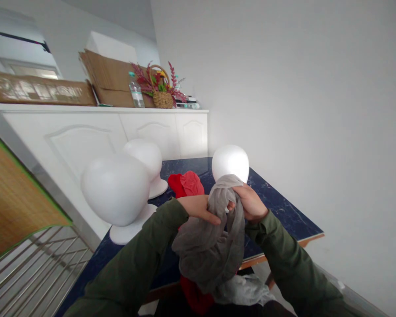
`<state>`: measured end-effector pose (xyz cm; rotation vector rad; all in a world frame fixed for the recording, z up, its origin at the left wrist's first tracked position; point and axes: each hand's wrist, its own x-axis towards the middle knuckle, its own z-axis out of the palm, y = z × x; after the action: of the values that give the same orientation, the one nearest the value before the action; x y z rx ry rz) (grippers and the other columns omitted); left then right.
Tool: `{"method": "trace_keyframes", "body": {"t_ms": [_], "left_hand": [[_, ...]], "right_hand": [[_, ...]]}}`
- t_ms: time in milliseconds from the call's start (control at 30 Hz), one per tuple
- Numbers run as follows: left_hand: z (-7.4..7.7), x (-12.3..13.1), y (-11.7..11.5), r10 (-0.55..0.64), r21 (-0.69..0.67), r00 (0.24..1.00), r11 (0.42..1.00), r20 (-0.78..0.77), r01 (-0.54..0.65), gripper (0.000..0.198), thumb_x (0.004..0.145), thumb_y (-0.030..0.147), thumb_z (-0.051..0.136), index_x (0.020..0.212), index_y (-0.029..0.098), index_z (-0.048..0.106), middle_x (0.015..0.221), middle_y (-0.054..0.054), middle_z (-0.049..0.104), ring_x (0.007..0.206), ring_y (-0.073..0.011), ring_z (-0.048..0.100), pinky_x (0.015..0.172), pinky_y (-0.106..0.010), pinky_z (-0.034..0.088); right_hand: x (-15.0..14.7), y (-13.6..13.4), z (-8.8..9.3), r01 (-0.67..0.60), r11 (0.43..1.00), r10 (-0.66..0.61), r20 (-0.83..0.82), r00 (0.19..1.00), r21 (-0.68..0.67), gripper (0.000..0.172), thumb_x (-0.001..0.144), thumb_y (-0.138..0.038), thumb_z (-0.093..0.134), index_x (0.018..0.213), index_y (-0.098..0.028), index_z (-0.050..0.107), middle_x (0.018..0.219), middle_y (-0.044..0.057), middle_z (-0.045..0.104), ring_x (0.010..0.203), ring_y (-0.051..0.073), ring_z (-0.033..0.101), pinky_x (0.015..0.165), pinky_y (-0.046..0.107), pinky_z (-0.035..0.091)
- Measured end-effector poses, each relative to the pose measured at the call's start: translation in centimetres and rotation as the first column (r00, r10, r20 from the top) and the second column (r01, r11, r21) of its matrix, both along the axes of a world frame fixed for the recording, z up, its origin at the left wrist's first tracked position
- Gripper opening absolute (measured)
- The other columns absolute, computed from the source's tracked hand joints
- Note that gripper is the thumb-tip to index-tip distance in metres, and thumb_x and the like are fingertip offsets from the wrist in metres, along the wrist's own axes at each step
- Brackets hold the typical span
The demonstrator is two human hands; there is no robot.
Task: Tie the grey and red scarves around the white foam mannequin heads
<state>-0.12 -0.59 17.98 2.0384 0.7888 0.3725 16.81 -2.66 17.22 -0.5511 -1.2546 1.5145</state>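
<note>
— Fingers (213, 217) of your left hand (198, 207): what are they doing?
— They are closing on the grey scarf (211, 251). Your right hand (251, 203) is gripping the same bunch just beside it.
— Where is the scarf hanging?
— It is drooping toward six o'clock, over the edge of the dark blue table (284, 207). A red cloth (188, 182) is lying at eleven o'clock from your hands, and a white foam head (231, 162) is standing at twelve.

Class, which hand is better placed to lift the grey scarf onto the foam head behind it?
Probably the right hand: it grips the grey scarf just before that foam head; the left hand sits aside.
</note>
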Motion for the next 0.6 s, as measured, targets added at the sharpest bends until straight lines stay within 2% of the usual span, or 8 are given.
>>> {"method": "trace_keyframes", "body": {"t_ms": [100, 200, 300, 367, 433, 533, 567, 600], "left_hand": [[0.5, 1.6, -0.9, 0.052, -0.275, 0.959, 0.961, 0.279, 0.028, 0.024, 0.052, 0.028, 0.064, 0.072, 0.015, 0.060, 0.073, -0.002, 0.065, 0.072, -0.0172, 0.059, 0.072, -0.027, 0.046], [3.2, 1.4, -1.5, 0.175, -0.437, 0.895, 0.899, 0.410, 0.024, 0.025, 0.061, 0.038, 0.051, 0.056, 0.014, 0.053, 0.052, -0.004, 0.058, 0.047, -0.0148, 0.053, 0.053, -0.029, 0.045], [6.7, 1.4, -1.7, 0.130, -0.390, 0.927, 0.920, 0.352, 0.019, 0.034, 0.072, 0.041, 0.043, 0.057, 0.012, 0.054, 0.046, -0.005, 0.054, 0.039, -0.0122, 0.048, 0.040, -0.024, 0.039], [8.7, 2.4, -1.5, 0.104, -0.331, 0.953, 0.944, 0.286, -0.004, 0.029, 0.076, 0.035, 0.046, 0.066, 0.010, 0.057, 0.043, -0.001, 0.050, 0.034, -0.0075, 0.041, 0.035, -0.018, 0.031], [10.3, 4.0, -1.1, 0.113, -0.315, 0.945, 0.949, 0.308, -0.011, 0.017, 0.078, 0.026, 0.049, 0.078, 0.011, 0.057, 0.041, 0.005, 0.042, 0.030, -0.0027, 0.031, 0.031, -0.014, 0.022], [12.8, 5.6, -0.1, 0.207, -0.312, 0.861, 0.948, 0.464, -0.059, 0.016, 0.081, 0.020, 0.045, 0.092, 0.012, 0.053, 0.043, 0.010, 0.029, 0.028, 0.0000, 0.021, 0.031, -0.012, 0.017], [13.8, 5.6, 0.2, 0.238, -0.294, 0.815, 0.952, 0.529, -0.088, 0.016, 0.084, 0.020, 0.042, 0.094, 0.012, 0.051, 0.044, 0.010, 0.025, 0.028, 0.0002, 0.020, 0.032, -0.012, 0.017], [15.0, 5.3, 0.7, 0.254, -0.268, 0.759, 0.957, 0.599, -0.108, 0.017, 0.086, 0.020, 0.038, 0.095, 0.012, 0.050, 0.045, 0.011, 0.022, 0.029, 0.0003, 0.019, 0.033, -0.011, 0.016]], "right_hand": [[0.4, 0.2, 0.4, 0.018, 0.998, -0.017, -0.029, 0.999, 0.057, 0.011, 0.071, -0.028, 0.059, 0.077, -0.019, 0.057, 0.045, -0.006, 0.049, 0.038, 0.009, 0.042, 0.041, 0.020, 0.037], [0.9, 0.2, -1.1, 0.018, 0.999, -0.016, -0.054, 0.998, 0.030, 0.036, 0.068, -0.036, 0.064, 0.099, -0.020, 0.055, 0.066, -0.003, 0.059, 0.055, 0.011, 0.052, 0.058, 0.023, 0.044], [0.4, -0.3, -3.0, -0.184, 0.983, 0.183, -0.054, 0.982, -0.011, 0.058, 0.065, -0.056, 0.060, 0.110, -0.020, 0.051, 0.087, 0.004, 0.062, 0.077, 0.017, 0.058, 0.072, 0.030, 0.045], [-0.4, -0.8, -3.5, -0.291, 0.956, 0.293, -0.097, 0.951, 0.030, 0.073, 0.059, -0.073, 0.050, 0.109, -0.019, 0.053, 0.097, 0.009, 0.060, 0.092, 0.022, 0.055, 0.079, 0.034, 0.043], [-1.0, -1.3, -3.4, -0.356, 0.931, 0.363, -0.098, 0.927, 0.077, 0.083, 0.050, -0.080, 0.047, 0.103, -0.018, 0.057, 0.099, 0.011, 0.060, 0.098, 0.025, 0.053, 0.082, 0.036, 0.042], [-0.4, -1.9, -3.2, -0.537, 0.839, 0.523, 0.146, 0.839, 0.081, 0.065, 0.046, -0.063, 0.067, 0.093, -0.018, 0.061, 0.089, 0.008, 0.063, 0.090, 0.024, 0.056, 0.081, 0.035, 0.042], [0.3, -2.1, -3.4, -0.610, 0.791, 0.584, 0.246, 0.773, 0.038, 0.056, 0.046, -0.052, 0.073, 0.089, -0.017, 0.062, 0.085, 0.006, 0.064, 0.085, 0.023, 0.057, 0.080, 0.035, 0.043], [1.3, -2.2, -3.7, -0.626, 0.779, 0.608, 0.286, 0.741, -0.033, 0.049, 0.044, -0.043, 0.077, 0.083, -0.017, 0.063, 0.080, 0.005, 0.064, 0.078, 0.022, 0.059, 0.079, 0.036, 0.044]]}}
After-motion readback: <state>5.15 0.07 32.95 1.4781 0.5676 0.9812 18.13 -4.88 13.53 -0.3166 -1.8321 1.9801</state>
